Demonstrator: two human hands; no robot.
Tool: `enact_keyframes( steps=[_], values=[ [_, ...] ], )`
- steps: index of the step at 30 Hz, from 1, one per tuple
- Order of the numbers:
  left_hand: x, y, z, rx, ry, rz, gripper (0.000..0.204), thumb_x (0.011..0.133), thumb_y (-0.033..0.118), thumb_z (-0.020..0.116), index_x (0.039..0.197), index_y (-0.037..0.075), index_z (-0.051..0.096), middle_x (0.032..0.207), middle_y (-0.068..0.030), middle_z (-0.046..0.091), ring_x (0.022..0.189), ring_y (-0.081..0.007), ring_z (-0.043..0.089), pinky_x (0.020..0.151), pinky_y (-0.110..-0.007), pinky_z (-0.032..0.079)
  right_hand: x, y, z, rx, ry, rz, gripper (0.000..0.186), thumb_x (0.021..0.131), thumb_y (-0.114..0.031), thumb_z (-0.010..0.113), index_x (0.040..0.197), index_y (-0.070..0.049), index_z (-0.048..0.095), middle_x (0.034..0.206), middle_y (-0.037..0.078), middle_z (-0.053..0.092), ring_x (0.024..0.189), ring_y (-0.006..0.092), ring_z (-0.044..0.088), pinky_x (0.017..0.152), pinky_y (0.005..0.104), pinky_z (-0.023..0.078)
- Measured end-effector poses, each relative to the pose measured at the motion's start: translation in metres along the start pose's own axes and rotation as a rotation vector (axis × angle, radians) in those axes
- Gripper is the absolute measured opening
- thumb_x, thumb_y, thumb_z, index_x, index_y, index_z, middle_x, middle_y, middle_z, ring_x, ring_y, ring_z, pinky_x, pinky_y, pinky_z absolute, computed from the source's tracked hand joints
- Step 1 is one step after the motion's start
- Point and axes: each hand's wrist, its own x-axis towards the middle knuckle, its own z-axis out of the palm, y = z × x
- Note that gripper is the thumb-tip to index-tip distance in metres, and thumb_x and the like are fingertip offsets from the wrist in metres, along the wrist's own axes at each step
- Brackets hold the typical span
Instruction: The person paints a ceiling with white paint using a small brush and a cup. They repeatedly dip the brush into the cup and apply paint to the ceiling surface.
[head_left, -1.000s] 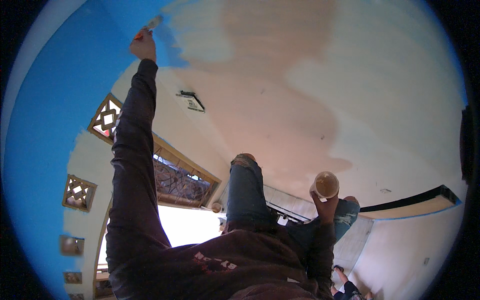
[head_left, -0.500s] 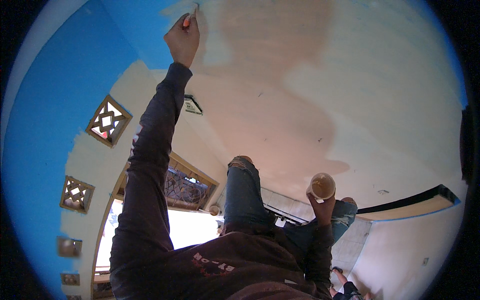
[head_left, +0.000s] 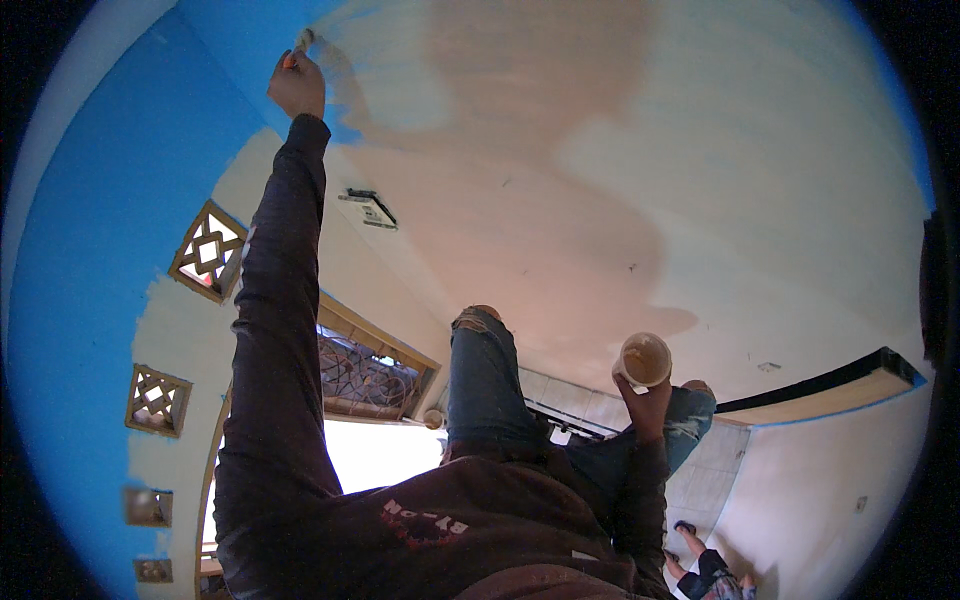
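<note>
My left hand (head_left: pixel 298 92) is raised at the upper left, closed around a paintbrush (head_left: pixel 305 40) with an orange handle. The bristles are at the wall (head_left: pixel 520 220), by the border between blue paint and a pale cream coat; whether they touch it I cannot tell. Low on the right, my right hand (head_left: pixel 647 408) grips a round, pale paint container (head_left: pixel 645 358) from below. Its open top faces me, and some light-coloured paint shows inside.
Blue wall (head_left: pixel 90 240) runs down the left, with several lattice vent blocks (head_left: pixel 208 250). A small dark-edged box (head_left: pixel 370 208) is set in the wall. A dark-edged ledge (head_left: pixel 820 402) juts out at the right. Another person (head_left: pixel 708 575) is far below.
My left hand has moved left with the paintbrush, toward the blue area. The right hand and container have stayed nearly in place.
</note>
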Motion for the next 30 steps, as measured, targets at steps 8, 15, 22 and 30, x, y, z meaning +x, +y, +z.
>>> enact_keyframes(
  steps=[8,15,22,30],
  values=[
    [-0.028,0.091,-0.013,-0.138,-0.105,0.152,0.023,0.091,0.024,0.060,0.081,0.005,0.067,0.065,-0.0167,0.064,0.059,-0.0404,0.061,0.057,-0.041,0.052,-0.001,0.016,-0.001,-0.026,-0.024,-0.016,0.069,0.071,-0.016,0.088,0.128,-0.001,0.051,0.120,0.017,0.065,0.113,0.0276,0.064,0.095,0.0393,0.052],
    [-0.057,0.147,-0.035,-0.281,-0.166,0.224,0.029,0.092,0.028,0.066,0.110,0.007,0.074,0.074,-0.0186,0.070,0.065,-0.0246,0.072,0.060,-0.034,0.054,-0.001,0.005,0.005,-0.058,-0.020,-0.006,0.068,0.072,-0.014,0.088,0.128,0.000,0.053,0.119,0.015,0.066,0.111,0.0257,0.065,0.096,0.0381,0.051],
    [-0.091,0.180,-0.072,-0.561,-0.397,0.111,0.027,0.096,0.019,0.066,0.116,0.002,0.071,0.085,-0.0147,0.074,0.073,-0.0188,0.074,0.062,-0.028,0.058,-0.002,0.006,-0.003,-0.061,-0.010,0.026,0.072,0.072,-0.017,0.089,0.130,0.000,0.051,0.122,0.017,0.065,0.114,0.0272,0.064,0.096,0.0390,0.051],
    [-0.197,0.220,-0.142,-1.052,-0.879,-0.419,0.023,0.099,0.012,0.062,0.116,-0.002,0.069,0.095,-0.0116,0.074,0.077,-0.0176,0.074,0.063,-0.024,0.058,0.007,0.010,0.002,-0.095,-0.018,-0.009,0.082,0.070,-0.024,0.091,0.136,-0.003,0.048,0.127,0.018,0.064,0.118,0.0290,0.063,0.099,0.0414,0.051]
  ],
)
